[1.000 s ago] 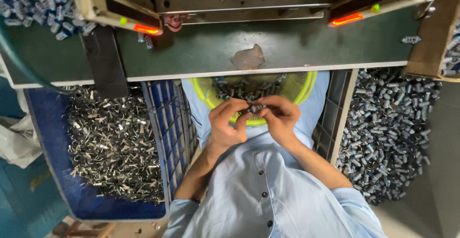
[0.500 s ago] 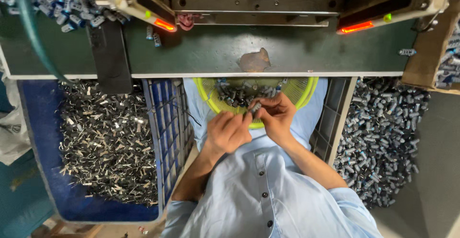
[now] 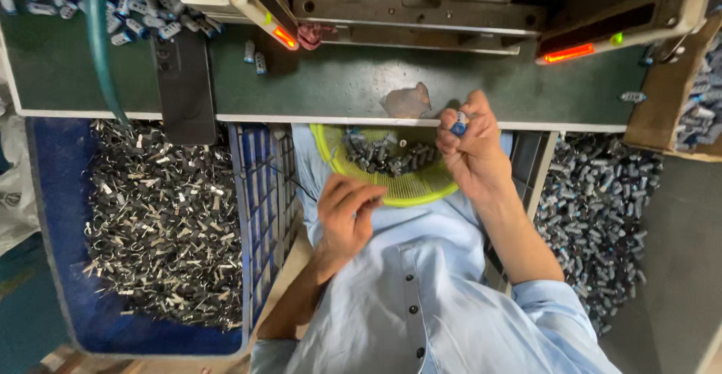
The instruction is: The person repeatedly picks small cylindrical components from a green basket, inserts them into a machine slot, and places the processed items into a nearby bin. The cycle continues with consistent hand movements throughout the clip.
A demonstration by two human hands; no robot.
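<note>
My right hand [image 3: 472, 148] is raised to the edge of the dark green machine table [image 3: 338, 80], pinching a small blue and white cylindrical part [image 3: 458, 123] between thumb and fingers. My left hand [image 3: 347, 216] hovers lower, over my lap by the near rim of the yellow-green mesh basket [image 3: 406, 187], fingers curled together; whether it holds anything I cannot tell. The basket rests on my lap and holds several small grey cylindrical parts [image 3: 380, 152].
A blue crate [image 3: 53, 269] at my left is full of small metal clips [image 3: 162, 223]. A heap of blue-grey cylinders [image 3: 602, 208] lies at my right. The press [image 3: 421, 1] with two orange lights stands behind the table, a black phone [image 3: 184, 84] and a green hose [image 3: 98, 35] at left.
Both hands were together over the basket working on a part. Now my right hand has lifted up toward the table with the part, and my left hand has dropped back toward my body.
</note>
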